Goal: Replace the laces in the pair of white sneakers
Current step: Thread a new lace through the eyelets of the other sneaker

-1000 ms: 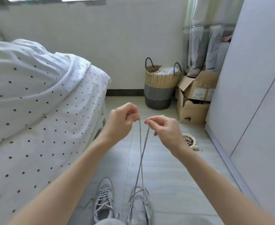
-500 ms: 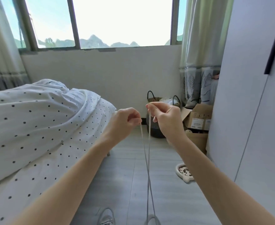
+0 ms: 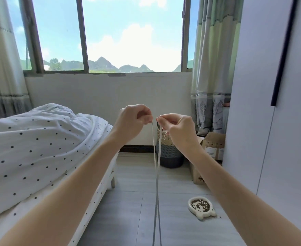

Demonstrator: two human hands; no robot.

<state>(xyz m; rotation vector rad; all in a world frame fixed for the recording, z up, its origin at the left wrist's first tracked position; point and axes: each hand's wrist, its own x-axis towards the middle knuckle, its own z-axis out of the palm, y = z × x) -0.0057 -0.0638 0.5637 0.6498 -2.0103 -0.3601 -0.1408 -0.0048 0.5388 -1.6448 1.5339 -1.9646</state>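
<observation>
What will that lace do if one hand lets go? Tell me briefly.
Likely it drops limp: the lace is a thin flat strip, straight only because the left hand and right hand each pinch an end up high. It looks very light, so it should fall softly. The two strands cross low down, so they may tangle.

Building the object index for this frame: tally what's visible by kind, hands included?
Hands: 2, left hand and right hand, each pinching a lace end
Shoelace strands: 2
Woven basket: 1
Cardboard boxes: 2
Pet food dish: 1
Bed: 1
Sneakers: 0 in view
Total: 9
</observation>
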